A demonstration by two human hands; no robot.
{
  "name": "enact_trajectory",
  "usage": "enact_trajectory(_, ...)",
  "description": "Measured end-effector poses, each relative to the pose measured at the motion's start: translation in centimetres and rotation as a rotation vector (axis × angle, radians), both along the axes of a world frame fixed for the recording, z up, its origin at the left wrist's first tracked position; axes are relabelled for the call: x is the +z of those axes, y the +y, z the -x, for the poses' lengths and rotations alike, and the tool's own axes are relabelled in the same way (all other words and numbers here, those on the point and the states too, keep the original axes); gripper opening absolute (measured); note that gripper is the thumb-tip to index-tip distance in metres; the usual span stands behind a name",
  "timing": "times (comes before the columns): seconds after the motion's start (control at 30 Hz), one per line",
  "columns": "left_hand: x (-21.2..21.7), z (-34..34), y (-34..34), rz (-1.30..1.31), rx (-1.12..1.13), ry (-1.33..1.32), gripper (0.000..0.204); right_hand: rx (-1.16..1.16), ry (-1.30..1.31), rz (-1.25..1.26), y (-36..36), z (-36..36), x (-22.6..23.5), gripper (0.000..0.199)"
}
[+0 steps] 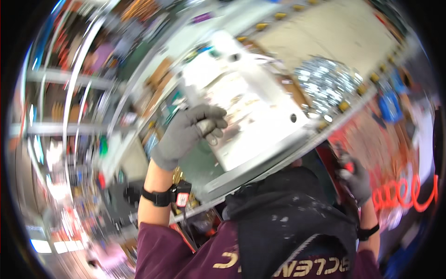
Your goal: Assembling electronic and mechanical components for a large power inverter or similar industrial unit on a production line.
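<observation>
My left hand (190, 132), in a grey work glove, hovers over the left edge of a bright white metal panel (260, 111) with round holes. Its fingers are curled in against the thumb; whatever may be between them is hidden. Off to the right, below the bench edge, my gloved right hand (357, 183) is closed round a dark hand tool (343, 156) with a red part. Motion blur smears its shape. Pale, small shapes on the panel's middle are too blurred and overexposed to name.
A pile of shiny metal parts (325, 83) lies on the bench beyond the panel. A coiled orange-red hose (404, 195) hangs at the right, with a blue bottle (390, 104) farther back. Brown cardboard (160, 79) sits left of the panel. Metal racking (69, 79) stands at the far left.
</observation>
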State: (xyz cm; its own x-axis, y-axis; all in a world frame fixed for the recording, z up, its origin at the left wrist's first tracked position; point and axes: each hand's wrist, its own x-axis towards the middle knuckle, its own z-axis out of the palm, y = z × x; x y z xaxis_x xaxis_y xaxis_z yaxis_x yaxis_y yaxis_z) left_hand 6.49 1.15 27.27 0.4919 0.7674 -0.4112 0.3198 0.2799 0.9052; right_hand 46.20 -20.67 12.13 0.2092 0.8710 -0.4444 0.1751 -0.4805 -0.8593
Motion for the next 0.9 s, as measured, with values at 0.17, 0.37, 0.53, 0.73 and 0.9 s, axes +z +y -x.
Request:
enact_trajectory(0.17, -1.7, 14.1, -7.0, -0.139, 0.616, 0.244, 0.025, -0.061, -0.732, 0.202, -2.1, -12.1, -11.1, 0.051)
enact_trajectory(0.37, -11.6, 31.3, -19.4, 0.038, 1.131, 0.577, 0.028, 0.104, -1.331, 0.414, 2.7, -9.7, -9.7, 0.059)
enact_trajectory(0.53, -15.9, 35.9, -19.0, 0.176, 0.758, 1.262, 0.044, -0.161, -0.580, -0.348, 8.0, -1.6, -2.0, 0.050)
enact_trajectory(0.73, -17.4, 28.9, -1.3, -0.353, 0.692, 0.760, 0.043, -0.469, -0.346, -0.621, 7.9, 18.2, 13.0, 0.056)
enact_trajectory(0.9, -16.3, 16.7, 13.9, -0.741, 0.610, 0.592, 0.047, -0.495, 0.203, -0.385, 6.1, 21.5, 11.7, 0.069)
